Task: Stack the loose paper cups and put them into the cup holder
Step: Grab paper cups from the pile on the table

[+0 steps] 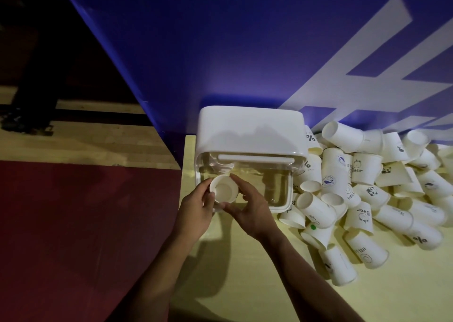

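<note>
- The bench [257, 285] carries a heap of loose paper cups [382, 189], white with small prints, lying right of the cup holder [250, 135].
- The cup holder is white-topped with a clear front.
- Left hand [196, 211] and right hand [252, 211], fingers closed round one upright cup [223, 189] at the holder's front; loading seems underway, next likely easing it in straight.

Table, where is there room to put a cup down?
The table is bare near you, between the right hand and the paper cup pile, and in front of the cup holder below both wrists. Right of the holder, cups crowd it to the blue wall.
</note>
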